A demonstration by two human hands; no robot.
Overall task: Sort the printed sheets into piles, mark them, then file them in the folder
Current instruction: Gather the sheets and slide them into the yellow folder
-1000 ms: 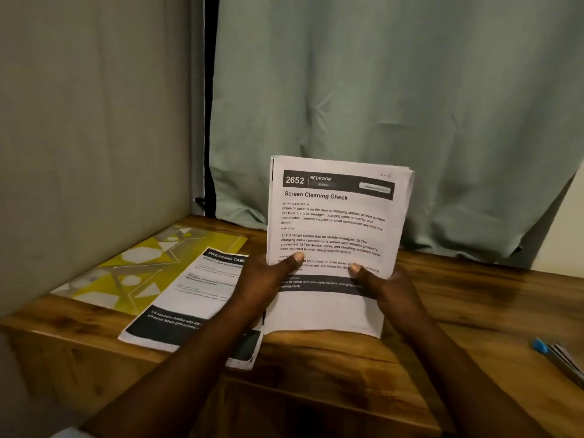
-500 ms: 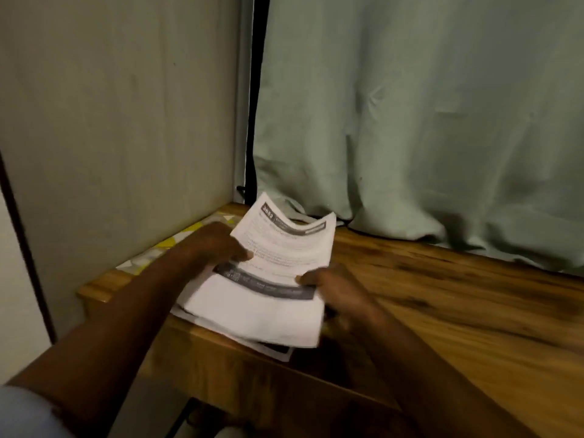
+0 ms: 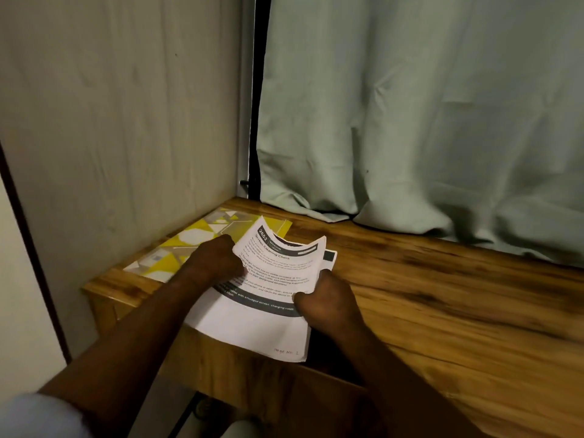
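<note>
Item, at nine o'clock of the scene: a yellow-and-grey patterned folder point(image 3: 196, 238), laid flat in the table's left corner against the wall and partly covered by the forearm and paper. Item: the left hand point(image 3: 215, 263), fingers curled round the nine o'clock edge of the printed sheets point(image 3: 271, 298), which are gripped there. Item, centre: the sheets themselves, headed "Screen Cleaning Check", held low over the near left part of the wooden table point(image 3: 442, 295); their twelve o'clock edge is bowed upward, and a small handwritten note is seen at the five o'clock corner. A further sheet point(image 3: 329, 257) is glimpsed beneath, at two o'clock. Item: the right hand point(image 3: 325, 298), closed on the sheets' three o'clock edge, thumb laid on top. Item, from twelve to three o'clock: a pale green curtain point(image 3: 410, 121), draped onto the table's far edge. Handling, as judged: the paper is light, limp and easily creased or fanned apart; it is best taken at both side edges together, kept squared, and lowered flat.
</note>
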